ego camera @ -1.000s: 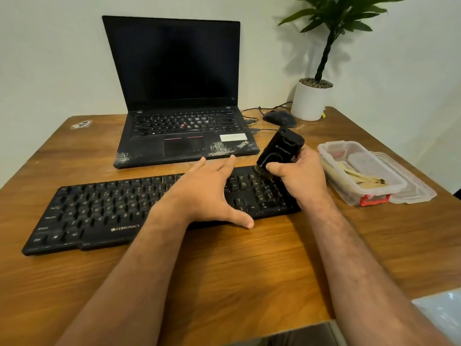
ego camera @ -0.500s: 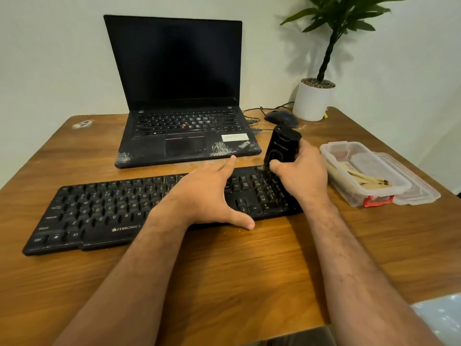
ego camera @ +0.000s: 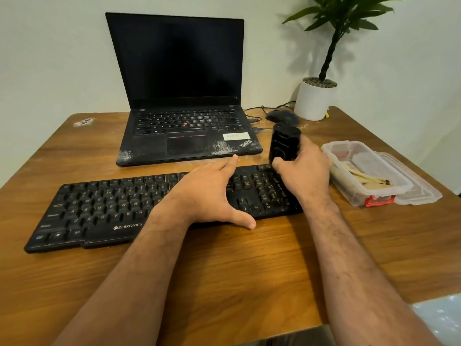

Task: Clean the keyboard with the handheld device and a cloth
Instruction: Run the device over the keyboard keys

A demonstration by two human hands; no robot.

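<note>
A black Zebronics keyboard (ego camera: 99, 208) lies across the wooden table (ego camera: 224, 270), slightly skewed. My left hand (ego camera: 209, 193) rests flat on its middle keys, fingers straight, thumb on the table by the front edge. My right hand (ego camera: 304, 173) grips a black handheld device (ego camera: 284, 142) that stands nearly upright, its lower end down at the keyboard's far right corner above the number pad. The device's tip is hidden behind my fingers. No cloth shows in view.
A dusty open black laptop (ego camera: 187, 136) sits behind the keyboard. A black mouse (ego camera: 283, 118) with cables and a white potted plant (ego camera: 314, 98) stand at the back right. A clear plastic box (ego camera: 364, 171) with its lid beside it lies right of my right hand.
My right hand has carried the device from over the number pad toward the keyboard's far right corner and stood it more upright. My left hand has stayed on the keys.
</note>
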